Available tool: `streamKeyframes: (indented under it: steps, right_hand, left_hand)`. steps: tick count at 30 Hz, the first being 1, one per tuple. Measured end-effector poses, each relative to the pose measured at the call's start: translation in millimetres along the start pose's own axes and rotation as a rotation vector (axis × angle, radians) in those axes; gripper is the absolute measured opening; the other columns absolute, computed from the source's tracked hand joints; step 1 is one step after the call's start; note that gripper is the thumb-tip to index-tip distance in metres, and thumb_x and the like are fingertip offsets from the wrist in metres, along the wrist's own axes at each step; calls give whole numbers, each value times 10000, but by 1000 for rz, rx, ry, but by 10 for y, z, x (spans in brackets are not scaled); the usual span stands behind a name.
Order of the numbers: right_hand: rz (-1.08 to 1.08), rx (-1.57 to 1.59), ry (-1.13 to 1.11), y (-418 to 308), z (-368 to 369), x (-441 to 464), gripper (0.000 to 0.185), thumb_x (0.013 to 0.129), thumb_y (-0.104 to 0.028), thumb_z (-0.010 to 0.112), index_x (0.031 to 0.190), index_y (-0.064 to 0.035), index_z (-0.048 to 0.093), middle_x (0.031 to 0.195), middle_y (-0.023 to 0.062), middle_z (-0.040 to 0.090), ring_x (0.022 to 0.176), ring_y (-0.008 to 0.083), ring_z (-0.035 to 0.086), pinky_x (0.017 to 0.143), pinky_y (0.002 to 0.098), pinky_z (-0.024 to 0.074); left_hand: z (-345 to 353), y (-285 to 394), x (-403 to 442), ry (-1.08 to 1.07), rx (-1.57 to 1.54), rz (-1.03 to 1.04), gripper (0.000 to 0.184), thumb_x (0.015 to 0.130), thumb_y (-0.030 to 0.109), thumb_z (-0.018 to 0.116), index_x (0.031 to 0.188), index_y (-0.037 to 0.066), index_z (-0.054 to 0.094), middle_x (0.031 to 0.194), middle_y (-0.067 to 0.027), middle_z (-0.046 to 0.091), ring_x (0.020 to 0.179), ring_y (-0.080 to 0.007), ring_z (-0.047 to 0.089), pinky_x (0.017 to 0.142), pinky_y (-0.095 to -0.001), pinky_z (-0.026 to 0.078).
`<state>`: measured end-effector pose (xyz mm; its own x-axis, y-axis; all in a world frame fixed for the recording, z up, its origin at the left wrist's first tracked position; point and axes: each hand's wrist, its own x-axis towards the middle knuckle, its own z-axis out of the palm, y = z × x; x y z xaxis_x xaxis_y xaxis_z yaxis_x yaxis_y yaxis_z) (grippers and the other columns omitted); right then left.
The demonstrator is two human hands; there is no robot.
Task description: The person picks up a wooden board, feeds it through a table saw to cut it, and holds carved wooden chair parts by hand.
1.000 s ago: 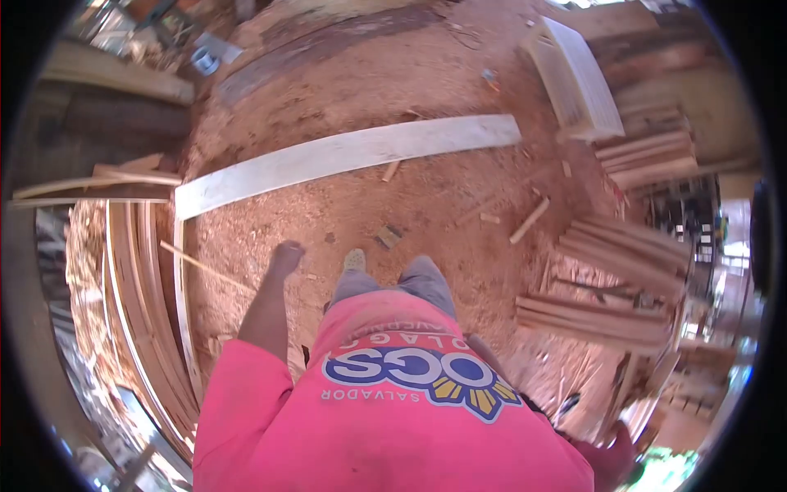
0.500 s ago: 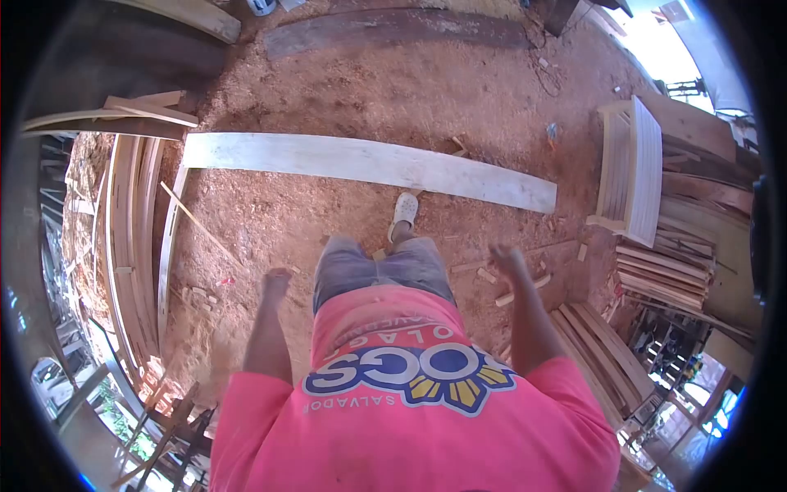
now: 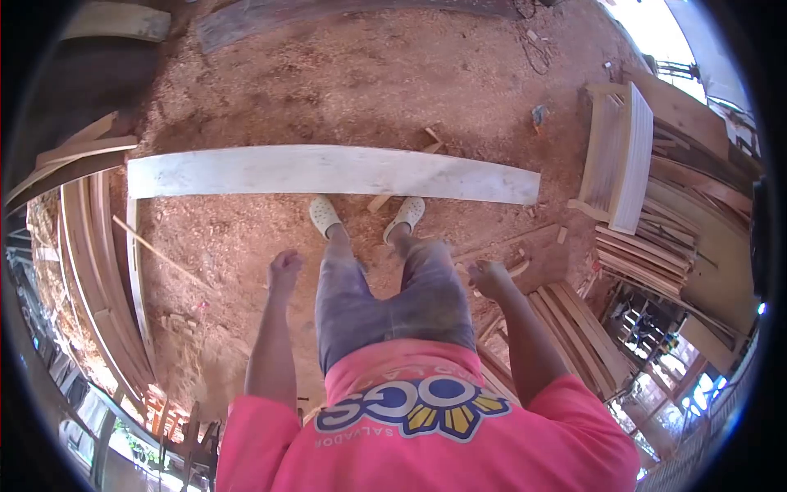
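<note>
A long pale wooden board [image 3: 332,170] lies across the ground in front of my feet, in the upper middle of the head view. My left hand [image 3: 284,267] hangs in the air below the board's left half, apart from it, with its fingers curled in and nothing visible in them. Below the board's right half is my right hand [image 3: 490,280], also held in the air. Its fingers are loosely bent and somewhat apart, and it holds nothing. Both of my clogs [image 3: 324,215] stand at the board's near edge. A small wood block [image 3: 379,202] lies between them.
Long planks [image 3: 88,271] run along the left. On the right stand a slatted wooden panel [image 3: 630,160] and a stack of slats [image 3: 639,261]. More boards [image 3: 578,336] lie near my right arm. A dark plank [image 3: 344,15] lies at the far side. Wood scraps litter the dirt.
I have come up to the board, and both feet now show beside it. My left hand has moved slightly up and right; my right hand has moved left and slightly down.
</note>
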<state>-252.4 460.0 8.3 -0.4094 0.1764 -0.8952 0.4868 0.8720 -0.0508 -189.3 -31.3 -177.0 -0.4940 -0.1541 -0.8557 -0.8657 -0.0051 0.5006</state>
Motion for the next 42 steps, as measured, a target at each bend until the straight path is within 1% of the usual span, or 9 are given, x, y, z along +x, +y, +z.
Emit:
streamKeyframes:
  steps: [5, 8, 14, 19, 24, 30, 32, 40, 42]
  right_hand:
    - [-111, 87, 78, 12, -122, 1478, 682, 1002, -605, 465, 1128, 28, 686, 1031, 240, 726, 1004, 369, 699, 875, 454, 522]
    - [-37, 148, -53, -193, -156, 2885, 718, 1006, -629, 440, 1141, 36, 675, 1067, 279, 704, 1023, 382, 684, 882, 457, 515]
    - [-429, 32, 194, -232, 557, 5854, 704, 1010, -612, 426, 1119, 25, 706, 1075, 319, 686, 1063, 450, 662, 938, 490, 498]
    - [-353, -313, 222, -495, 985, 6881, 474, 1016, -412, 506, 1076, 19, 694, 1048, 308, 691, 1039, 459, 661, 908, 514, 515]
    - [-454, -897, -330, -509, 875, 7268, 537, 1026, -426, 443, 1257, 25, 620, 1274, 356, 582, 1209, 462, 578, 988, 491, 475]
    - [-211, -424, 3, -504, 995, 7093, 521, 1024, -356, 432, 1345, 36, 555, 1360, 366, 518, 1291, 437, 522, 1067, 468, 421]
    - [-217, -597, -202, -490, 756, 6952, 534, 1024, -371, 430, 1376, 16, 536, 1383, 331, 524, 1308, 435, 507, 1101, 469, 388]
    - [-259, -888, -227, -272, -56, 3864, 447, 1017, -323, 423, 1314, -31, 585, 1341, 238, 592, 1250, 389, 570, 1037, 484, 452]
    - [-199, -857, -229, 55, -323, 3108, 501, 1024, -372, 379, 1365, -60, 573, 1386, 218, 572, 1270, 375, 557, 1056, 482, 444]
  left_hand:
    - [260, -10, 636, -49, -232, -119, 494, 938, 314, 715, 1326, 42, 574, 948, -6, 675, 787, -122, 639, 661, -243, 490]
    - [558, -86, 1399, 134, -378, -320, 641, 955, 392, 698, 1446, 54, 465, 1160, -68, 652, 999, -160, 645, 812, -270, 502]
    - [974, -998, 2995, 326, -622, -377, 996, 940, 636, 583, 1592, 17, 155, 1567, -183, 315, 1463, -249, 314, 1168, -382, 300]
    - [1175, -1333, 4087, 522, -845, -281, 1001, 946, 702, 475, 1578, -3, 148, 1598, -185, 263, 1502, -311, 251, 1228, -428, 238]
    - [1405, -1183, 4451, 502, -977, -67, 825, 989, 677, 370, 1597, 143, 210, 1609, -129, 265, 1497, -322, 242, 1211, -501, 246]
    - [1175, -1388, 4636, 490, -1032, 89, 741, 1014, 659, 303, 1534, 131, 314, 1563, -132, 309, 1437, -353, 303, 1180, -571, 270]
    - [1285, -1420, 4407, 479, -1054, 24, 743, 1010, 667, 321, 1521, 127, 336, 1549, -138, 320, 1417, -359, 324, 1166, -576, 286]
    - [1153, -475, 1967, 542, -834, -171, 683, 1035, 613, 346, 1483, 102, 408, 1406, -141, 503, 1250, -346, 525, 1003, -545, 476]
    - [1136, -339, 1164, 427, -1154, -86, 741, 1009, 654, 369, 1511, 110, 387, 1448, -148, 486, 1280, -360, 517, 1017, -554, 469]
